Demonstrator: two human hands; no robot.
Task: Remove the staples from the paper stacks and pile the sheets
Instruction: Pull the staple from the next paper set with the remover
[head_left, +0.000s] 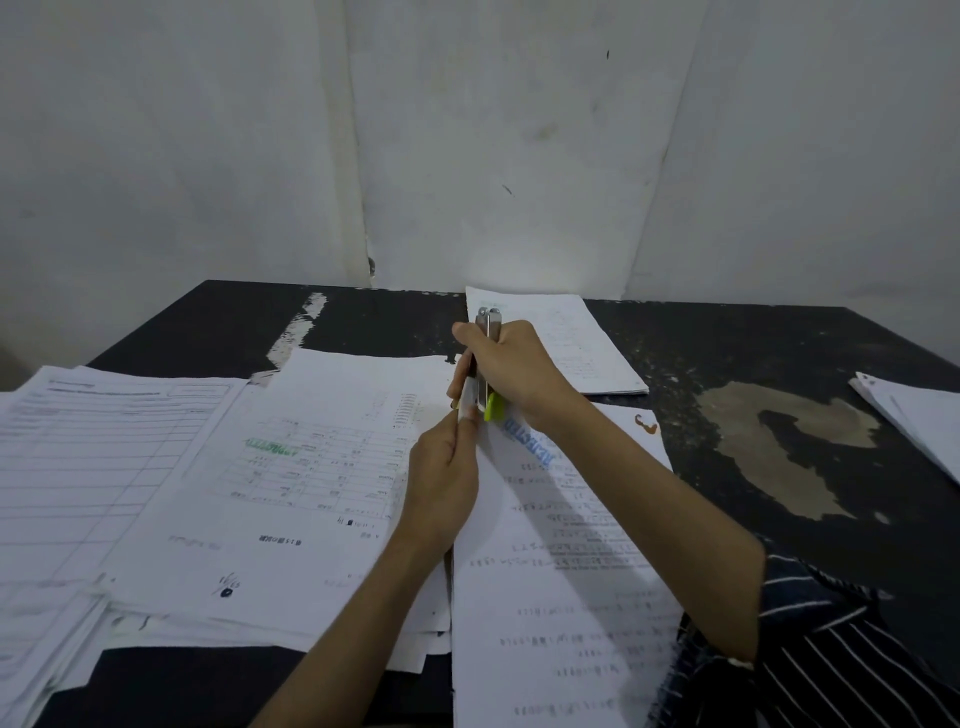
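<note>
1. The right hand (511, 371) is wrapped round a silver metal staple tool with a lime-green tip (488, 374), its tip down on the far corner of the white printed paper stack with a blue stamp (561, 545).
2. The left hand (441, 483) pinches that corner; holding it flat should stop tearing.
3. Left of the stamped stack, touching its edge, lies the loose pile of white sheets with a green stamp (291, 467).
4. Right of the stack, the worn black tabletop (779, 519) gives elbow room.

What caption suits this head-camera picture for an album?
Right hand grips a green-tipped tool at the corner of a stamped paper stack pinched by the left hand.
</note>
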